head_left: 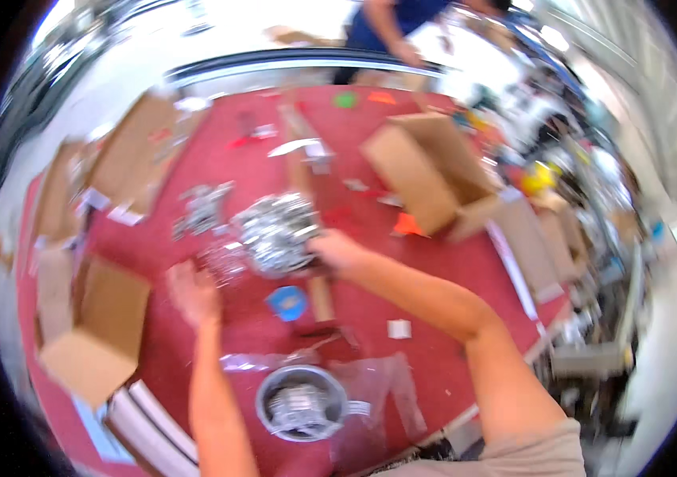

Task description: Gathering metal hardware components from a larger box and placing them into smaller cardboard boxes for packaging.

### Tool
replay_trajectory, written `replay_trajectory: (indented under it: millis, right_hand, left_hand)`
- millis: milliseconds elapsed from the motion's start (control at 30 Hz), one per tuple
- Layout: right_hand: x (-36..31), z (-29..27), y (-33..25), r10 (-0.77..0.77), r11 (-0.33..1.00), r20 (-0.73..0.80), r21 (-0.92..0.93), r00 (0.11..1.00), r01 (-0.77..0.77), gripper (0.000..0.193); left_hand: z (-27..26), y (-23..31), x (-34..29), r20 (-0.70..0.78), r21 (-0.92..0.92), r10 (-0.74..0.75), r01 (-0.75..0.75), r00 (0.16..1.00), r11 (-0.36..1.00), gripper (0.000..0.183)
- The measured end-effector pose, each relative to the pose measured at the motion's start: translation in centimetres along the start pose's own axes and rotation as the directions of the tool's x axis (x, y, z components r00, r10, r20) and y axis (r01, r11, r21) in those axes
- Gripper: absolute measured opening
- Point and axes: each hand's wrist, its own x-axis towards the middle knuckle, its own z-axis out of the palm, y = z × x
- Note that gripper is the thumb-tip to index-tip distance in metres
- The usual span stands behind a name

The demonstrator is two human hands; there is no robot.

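A heap of shiny silver pieces (277, 232), too blurred to name more exactly, lies mid-table on the red surface. My right hand (335, 251) reaches to the heap's right edge and touches it; its fingers are smeared by motion and partly hidden. Left of the heap, my left hand (193, 292) is held low over the table with its fingers stretched out and nothing visible in them. Clear crinkled plastic (225, 261) lies between that hand and the heap. Behind it is a smaller scatter of silver pieces (205, 208). A round blue object (287, 303) sits just in front of the heap.
Nearest me stands a grey bucket (338, 393) with silver pieces inside, beside a clear plastic bag (390, 389). Open cardboard boxes stand at left (120, 306) and right (406, 171). Clutter (541, 179) crowds the right side. Beyond the table is another person (390, 32).
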Motion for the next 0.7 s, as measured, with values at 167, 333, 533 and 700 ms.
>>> replay_trajectory:
  millis: [167, 333, 533, 700]
  right_hand:
    - [-16.0, -4.3, -3.5, 0.080, 0.997, -0.033, 0.009, 0.996, -0.080, 0.030]
    - [-30.2, -14.8, -6.1, -0.032, 0.999, -0.309, 0.025, 0.951, 0.042, 0.028]
    - [-38.8, -28.8, -6.1, -0.122, 0.986, -0.449, 0.050, 0.885, 0.162, 0.026]
    - [-44.2, -40.4, -7.1, -0.098, 0.988, -0.488, 0.058, 0.868, 0.144, 0.028]
  left_hand:
    - [4.0, -10.3, -1.6, 0.298, 0.018, -0.045, 0.041, 0.954, 0.999, 0.041]
    - [1.7, -1.3, -0.3, 0.604, -0.303, -0.066, 0.305, 0.795, 0.903, 0.037]
    - [-5.1, 28.6, -5.3, 0.798, -0.601, 0.264, 0.743, 0.542, 0.294, 0.034]
    - [-2.3, 51.6, -16.3, 0.729, -0.291, 0.653, 0.956, 0.204, 0.026, 0.056]
